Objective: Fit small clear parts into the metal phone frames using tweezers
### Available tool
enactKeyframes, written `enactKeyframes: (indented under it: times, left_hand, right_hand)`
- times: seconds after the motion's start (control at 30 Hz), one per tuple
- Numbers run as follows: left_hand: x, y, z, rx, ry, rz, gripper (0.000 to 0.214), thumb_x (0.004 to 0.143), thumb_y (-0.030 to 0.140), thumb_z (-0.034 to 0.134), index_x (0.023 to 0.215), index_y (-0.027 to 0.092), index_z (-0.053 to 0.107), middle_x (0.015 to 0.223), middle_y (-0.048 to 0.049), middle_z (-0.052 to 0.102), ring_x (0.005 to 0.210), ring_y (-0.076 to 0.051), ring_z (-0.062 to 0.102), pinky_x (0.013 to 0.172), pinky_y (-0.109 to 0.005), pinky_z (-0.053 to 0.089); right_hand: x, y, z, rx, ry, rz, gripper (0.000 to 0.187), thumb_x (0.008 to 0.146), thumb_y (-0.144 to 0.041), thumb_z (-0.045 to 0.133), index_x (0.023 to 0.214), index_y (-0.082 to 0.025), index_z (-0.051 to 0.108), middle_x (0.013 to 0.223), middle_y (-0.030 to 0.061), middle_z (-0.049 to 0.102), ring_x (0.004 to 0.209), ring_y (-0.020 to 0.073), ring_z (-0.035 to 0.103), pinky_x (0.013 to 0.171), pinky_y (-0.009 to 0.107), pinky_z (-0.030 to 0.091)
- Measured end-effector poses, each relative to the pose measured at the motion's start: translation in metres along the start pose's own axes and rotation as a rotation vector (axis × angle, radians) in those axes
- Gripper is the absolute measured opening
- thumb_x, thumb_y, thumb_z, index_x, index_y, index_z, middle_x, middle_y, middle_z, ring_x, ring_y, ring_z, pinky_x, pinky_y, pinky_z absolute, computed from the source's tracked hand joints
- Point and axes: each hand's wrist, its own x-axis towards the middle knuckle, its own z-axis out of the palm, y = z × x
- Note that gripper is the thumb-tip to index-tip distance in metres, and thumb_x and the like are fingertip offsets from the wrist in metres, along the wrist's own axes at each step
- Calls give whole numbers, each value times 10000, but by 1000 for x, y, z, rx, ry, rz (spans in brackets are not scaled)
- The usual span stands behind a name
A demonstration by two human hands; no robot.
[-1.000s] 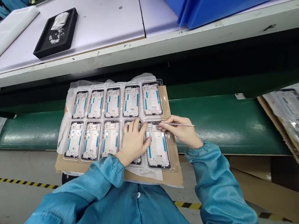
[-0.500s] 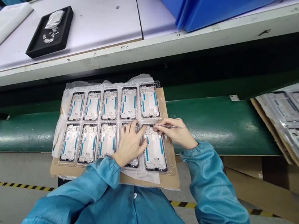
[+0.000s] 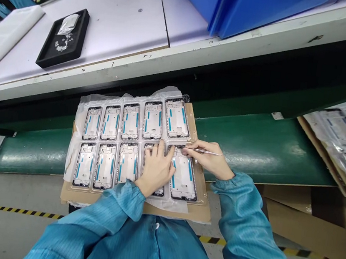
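Observation:
My left hand lies with spread fingers over a phone frame in the near row, largely covering it. Its index fingertip reaches the top corner of the neighbouring phone frame, at the right end of that row. Over that frame's top edge, my right hand pinches slim metal tweezers, whose rear end points right. The working tip is too small to make out. Both frames sit in a clear plastic tray, among several similar frames with blue strips, arranged in two rows.
Brown cardboard lies under the tray. A green conveyor belt runs behind it. On the white bench are a black tray with small clear pieces and a blue bin. More framed trays stand right.
The whole view has shifted slightly, so the tray appears a little further right. My right hand still pinches the tweezers at the same frame's top edge; my left hand stays spread beside it.

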Motion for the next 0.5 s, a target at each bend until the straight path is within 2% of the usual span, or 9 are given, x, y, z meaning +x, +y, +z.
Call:
enactKeyframes:
  times: [0.33, 0.43, 0.5]
  left_hand:
    - [7, 7, -5, 56, -26, 8, 580, 895, 301, 605, 1437, 127, 498, 1459, -270, 485, 1231, -415, 517, 963, -575, 445]
    - [11, 8, -10, 5, -38, -17, 552, 885, 285, 604, 1409, 135, 521, 1460, -274, 472, 1175, -410, 545, 927, -582, 459]
    - [12, 1, -16, -71, -48, -26, 522, 884, 281, 597, 1388, 161, 540, 1452, -248, 479, 1191, -398, 542, 928, -579, 467]
  right_hand:
    - [-3, 2, 7, -37, 31, -65, 278, 811, -474, 760, 717, -215, 722, 773, 53, 782, 700, 232, 722, 663, 348, 576]
    - [-9, -3, 0, 21, 140, -19, 310, 817, -513, 753, 750, -217, 689, 719, 46, 751, 660, 226, 706, 643, 350, 575]
    - [-15, -8, -3, 0, 250, -43, 323, 923, -508, 629, 766, -226, 638, 691, 34, 708, 628, 203, 673, 626, 335, 560]
